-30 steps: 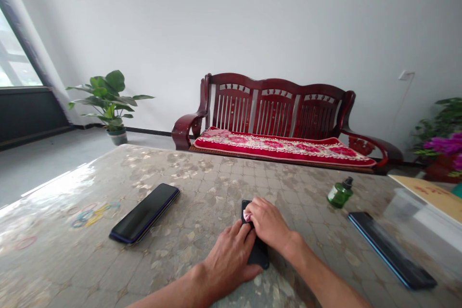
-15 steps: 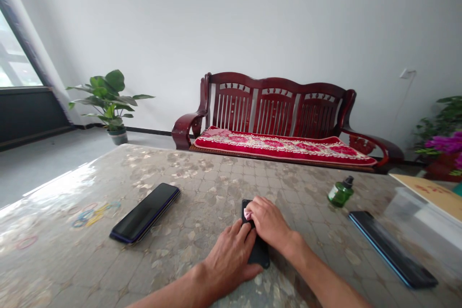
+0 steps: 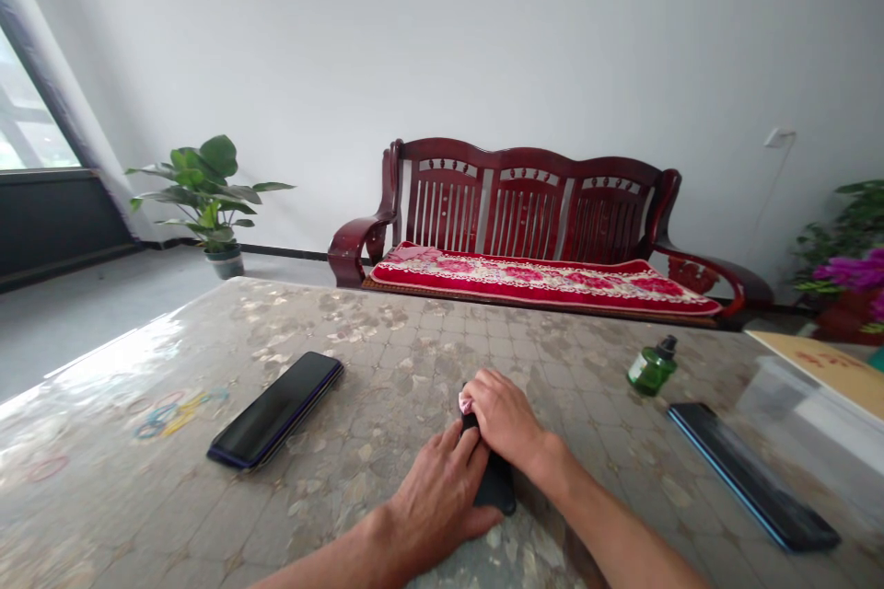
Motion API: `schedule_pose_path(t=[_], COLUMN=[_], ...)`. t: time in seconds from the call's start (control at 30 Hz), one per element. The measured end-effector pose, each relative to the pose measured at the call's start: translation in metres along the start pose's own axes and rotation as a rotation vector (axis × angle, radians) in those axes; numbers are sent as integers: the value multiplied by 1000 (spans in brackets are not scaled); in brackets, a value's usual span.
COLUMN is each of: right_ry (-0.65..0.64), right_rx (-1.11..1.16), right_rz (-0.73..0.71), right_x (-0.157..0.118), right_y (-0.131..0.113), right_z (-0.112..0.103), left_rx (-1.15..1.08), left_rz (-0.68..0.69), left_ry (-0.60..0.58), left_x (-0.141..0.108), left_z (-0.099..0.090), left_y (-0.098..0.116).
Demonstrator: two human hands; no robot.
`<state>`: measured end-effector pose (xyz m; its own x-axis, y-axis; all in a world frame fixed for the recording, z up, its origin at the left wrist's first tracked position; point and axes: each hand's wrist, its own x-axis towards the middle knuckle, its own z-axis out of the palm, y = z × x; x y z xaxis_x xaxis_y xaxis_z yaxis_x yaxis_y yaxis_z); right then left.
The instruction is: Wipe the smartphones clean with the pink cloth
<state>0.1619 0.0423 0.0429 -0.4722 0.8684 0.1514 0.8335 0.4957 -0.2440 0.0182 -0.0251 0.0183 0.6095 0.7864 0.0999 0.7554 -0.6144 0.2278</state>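
A dark phone point(image 3: 495, 484) lies flat on the table in front of me, mostly covered by my hands. My left hand point(image 3: 442, 488) holds it down, thumb at its near end and fingers across its left side. In the fingers of my right hand point(image 3: 503, 419) is a small crumpled pink cloth point(image 3: 466, 402), pressed at the phone's far end. Another phone point(image 3: 277, 409) rests on the left, dark screen up. On the right lies a blue-edged phone point(image 3: 752, 476), and behind it stands a green pump bottle point(image 3: 651, 368).
Colored rubber bands point(image 3: 172, 414) are scattered on the patterned table point(image 3: 373, 340) at the left. A clear plastic box point(image 3: 801, 405) with a tan booklet point(image 3: 821, 368) on top stands at the right. Beyond the table are a wooden bench point(image 3: 525, 193) and a potted plant point(image 3: 217, 193).
My right hand, with the pink cloth, has shifted slightly left and toward the far edge of the phone. My left hand stays in place on the phone.
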Motion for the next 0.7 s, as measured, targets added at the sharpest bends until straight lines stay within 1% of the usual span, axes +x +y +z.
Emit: schedule_pose_path(t=[0.13,0.2,0.33,0.43,0.53,0.63,0.7], right_ry=[-88,-78,10,44,26,-11,-13], right_rx=[48,44,-17,-66,-66,-25,-7], right_rz=[-66,-55,16,61,67,40,27], right_x=[-7,-8,-1,4,3,-2,-3], right_y=[0,-1,-3,-5,-6,-6,-4], right_z=[-5,-6,-1,2,2,0,0], left_rx=[4,2,5,0,0,7,4], left_rz=[13,13,7,-8,-6,7,6], left_ry=[-4,1,9,0,9,23,28], left_x=[1,1,0,-1,-1,-1,-1], left_z=[5,6,3,0,1,3,3], left_y=[-3,-2,0,1,1,1,2])
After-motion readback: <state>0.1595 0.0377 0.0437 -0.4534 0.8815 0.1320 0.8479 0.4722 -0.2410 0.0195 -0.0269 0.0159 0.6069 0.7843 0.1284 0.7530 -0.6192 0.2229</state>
